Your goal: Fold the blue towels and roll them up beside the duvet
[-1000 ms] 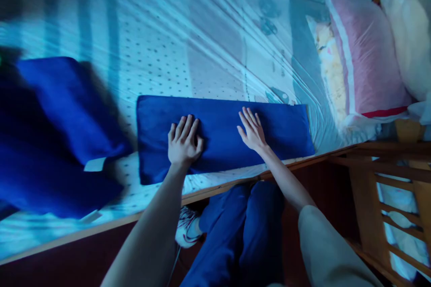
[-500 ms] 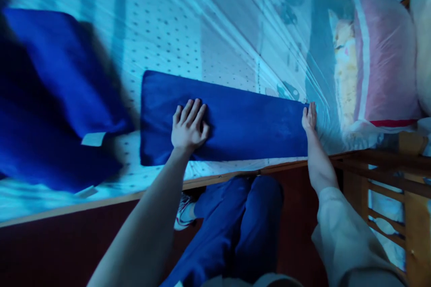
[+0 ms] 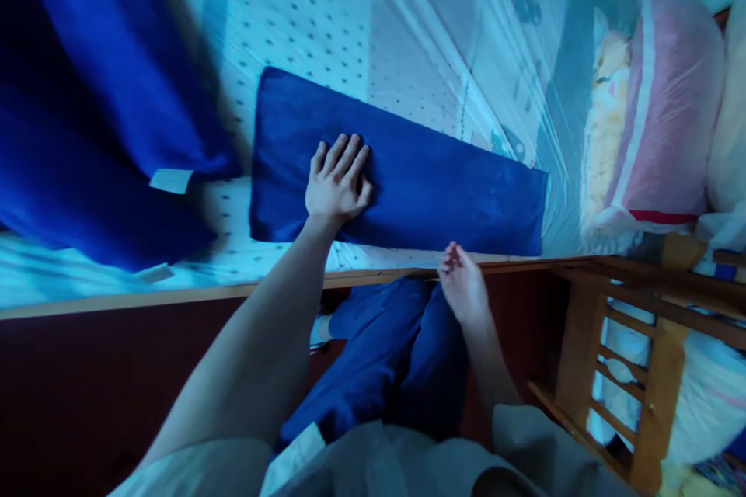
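A long folded dark blue cloth [image 3: 443, 186] lies on the dotted bed sheet [image 3: 408, 39], close to the wooden bed rail [image 3: 175, 299]. My left hand [image 3: 338, 182] lies flat on the cloth's left part, fingers stretched out. Off the cloth, my right hand [image 3: 463, 287] hovers at the bed rail just below the cloth's near edge. Its fingers are bunched together and I see nothing in them.
A bulky dark blue blanket [image 3: 87, 93] with white tags is heaped at the left of the bed. Pink and pale pillows [image 3: 670, 109] are stacked at the right end. A wooden slatted frame [image 3: 606, 349] stands lower right. My legs in blue trousers [image 3: 385, 349] are below the rail.
My right hand slid along the cloth to its right end, then came off it and back to the bed rail. The left hand stayed pressed on the cloth. The view tilted.
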The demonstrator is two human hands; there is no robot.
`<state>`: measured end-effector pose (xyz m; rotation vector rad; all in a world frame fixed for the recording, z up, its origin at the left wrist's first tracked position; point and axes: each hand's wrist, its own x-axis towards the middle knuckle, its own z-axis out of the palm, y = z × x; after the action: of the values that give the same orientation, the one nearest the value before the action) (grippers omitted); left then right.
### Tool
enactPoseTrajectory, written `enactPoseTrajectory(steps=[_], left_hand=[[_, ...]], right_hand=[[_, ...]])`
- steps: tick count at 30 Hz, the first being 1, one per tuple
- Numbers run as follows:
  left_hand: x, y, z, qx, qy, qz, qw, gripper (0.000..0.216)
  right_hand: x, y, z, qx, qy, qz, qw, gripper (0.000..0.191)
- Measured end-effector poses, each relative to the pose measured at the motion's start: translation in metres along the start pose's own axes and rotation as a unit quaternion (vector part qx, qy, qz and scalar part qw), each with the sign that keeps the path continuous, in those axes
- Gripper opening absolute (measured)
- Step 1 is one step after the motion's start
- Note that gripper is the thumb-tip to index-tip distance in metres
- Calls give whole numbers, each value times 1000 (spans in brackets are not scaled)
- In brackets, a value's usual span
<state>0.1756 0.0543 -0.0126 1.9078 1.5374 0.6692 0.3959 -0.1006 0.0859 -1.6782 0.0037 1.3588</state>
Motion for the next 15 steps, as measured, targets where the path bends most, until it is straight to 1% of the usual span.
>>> enactPoseTrajectory(steps=[1, 3, 5, 7, 9, 12, 15], left_hand=[[0, 0, 0, -4, 1, -1, 1000, 70], [0, 1, 0, -10, 3, -2, 1000, 70], [0, 2, 0, -11, 1, -1, 1000, 69], [0, 1, -1, -9, -2, 3, 1000, 69], [0, 1, -1, -5, -4, 4, 1000, 69], [-2, 0, -1, -4, -8, -1, 1000, 70], [-2, -1, -1, 0, -14, -6, 1000, 70]], right_hand=[[-6, 10, 7, 42, 7, 39, 998, 9], [-8, 25, 21, 100, 48, 76, 991, 7], [-4, 35, 33, 124, 108, 86, 983, 9], [1, 42, 40, 125, 151, 84, 977, 11], [4, 46, 43, 122, 166, 74, 976, 13], [9, 51, 43, 123, 162, 66, 977, 14], [15, 56, 47, 144, 174, 61, 972, 10]])
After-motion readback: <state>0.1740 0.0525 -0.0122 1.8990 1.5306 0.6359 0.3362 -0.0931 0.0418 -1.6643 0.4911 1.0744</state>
